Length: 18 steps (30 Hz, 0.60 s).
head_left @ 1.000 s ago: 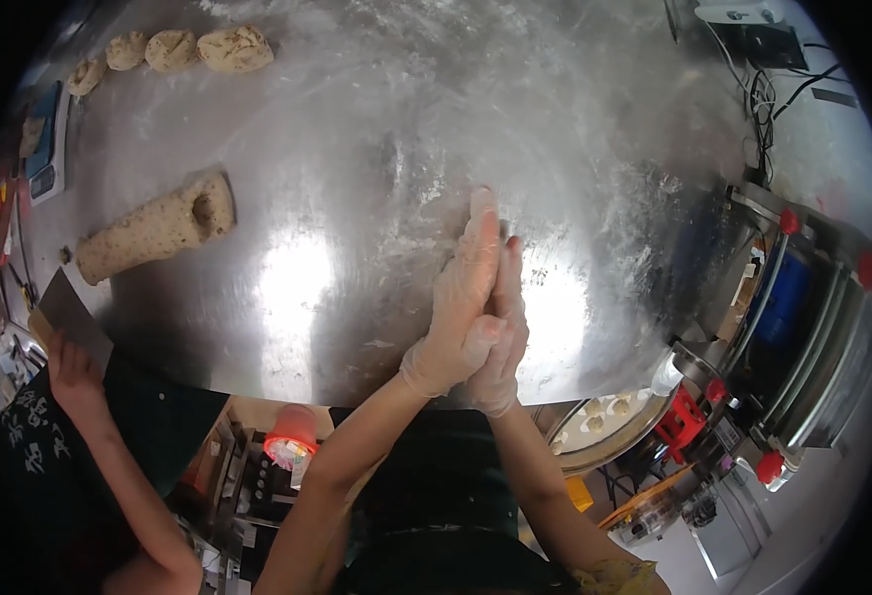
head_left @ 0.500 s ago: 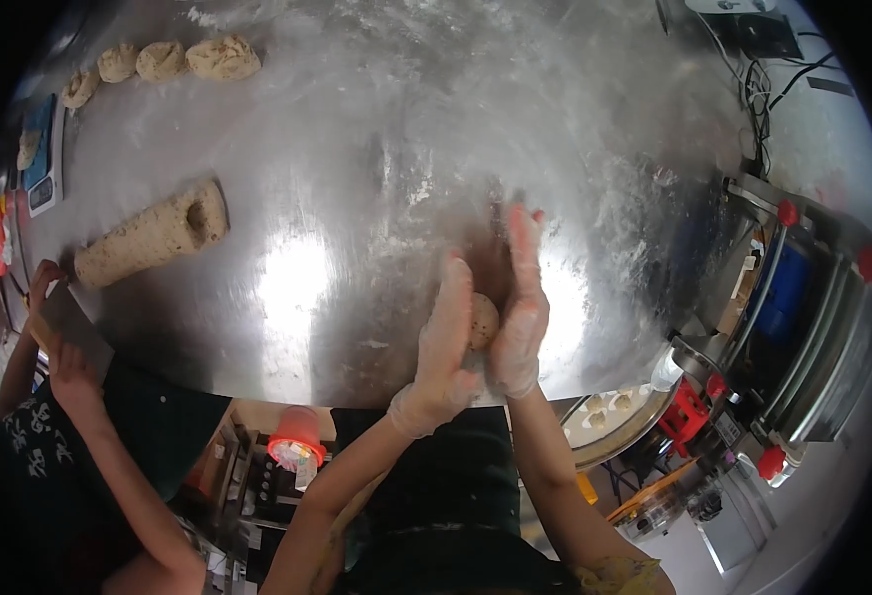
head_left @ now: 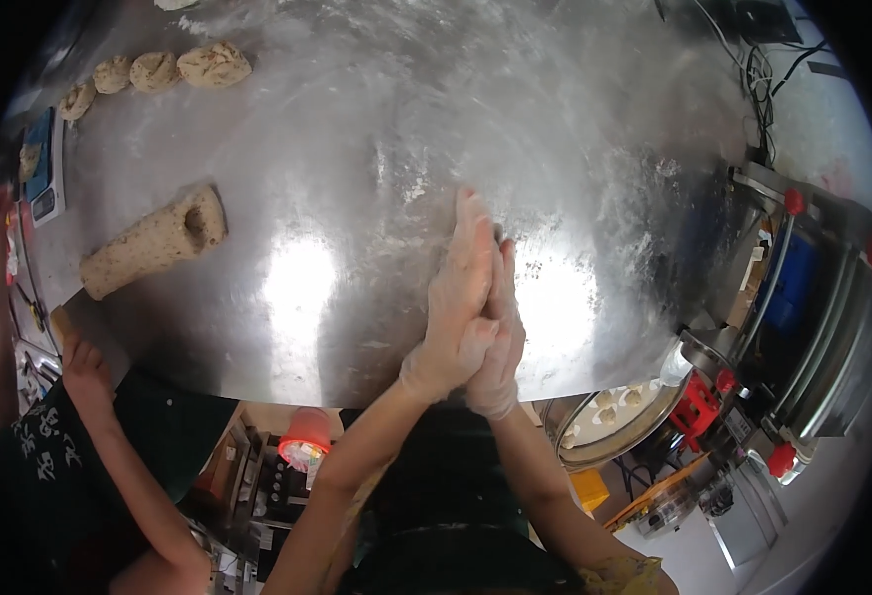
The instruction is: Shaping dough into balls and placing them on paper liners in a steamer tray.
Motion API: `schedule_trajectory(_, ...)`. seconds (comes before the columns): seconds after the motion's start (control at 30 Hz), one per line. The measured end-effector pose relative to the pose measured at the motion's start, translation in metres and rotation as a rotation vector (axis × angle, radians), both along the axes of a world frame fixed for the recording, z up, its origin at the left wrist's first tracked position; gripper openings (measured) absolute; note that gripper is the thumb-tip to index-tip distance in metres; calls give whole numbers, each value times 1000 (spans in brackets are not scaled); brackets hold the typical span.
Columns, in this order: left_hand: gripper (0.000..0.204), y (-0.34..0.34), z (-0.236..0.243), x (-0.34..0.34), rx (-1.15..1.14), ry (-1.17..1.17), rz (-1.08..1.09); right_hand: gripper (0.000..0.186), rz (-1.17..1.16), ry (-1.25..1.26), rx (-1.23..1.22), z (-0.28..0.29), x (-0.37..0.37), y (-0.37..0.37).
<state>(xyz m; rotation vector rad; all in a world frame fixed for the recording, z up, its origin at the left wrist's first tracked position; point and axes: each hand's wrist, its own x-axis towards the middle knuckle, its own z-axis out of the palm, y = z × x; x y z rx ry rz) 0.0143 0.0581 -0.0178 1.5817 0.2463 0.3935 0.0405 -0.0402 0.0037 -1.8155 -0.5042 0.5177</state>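
My left hand (head_left: 456, 312) and my right hand (head_left: 505, 362), both in clear, floury gloves, are pressed palm to palm above the table's near edge. Their fingers are stretched out, pointing away from me, with the left hand covering much of the right. The small speckled dough ball between the palms is hidden from view now. Over to the left lies a thick log of speckled dough (head_left: 148, 248) with a hollow in its right end. Several dough lumps (head_left: 215, 64) form a row at the far left.
At left, a co-worker's hand (head_left: 86, 367) holds a flat scraper (head_left: 84, 315) by the metal table (head_left: 356, 159). A scale (head_left: 47, 193) bears a dough piece. Right of me are a round tray (head_left: 604, 436) with dough balls and a machine with red knobs (head_left: 793, 201).
My hands have come together, hiding the dough ball that showed between them. The co-worker's farther hand has left the scraper and stretched out along the left side.
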Motion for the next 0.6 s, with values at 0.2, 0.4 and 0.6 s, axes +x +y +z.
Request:
schedule_trajectory(0.2,80,-22,-1,-29,-130,87,72,82,69,-64,-31,1,31,-2)
schedule_trajectory(0.4,84,-14,-10,-12,94,-135,-3,88,11,-17,-5,-3,13,-4)
schedule_trajectory(0.6,82,-4,3,-2,-140,24,155,84,82,-72,-61,-9,2,-13)
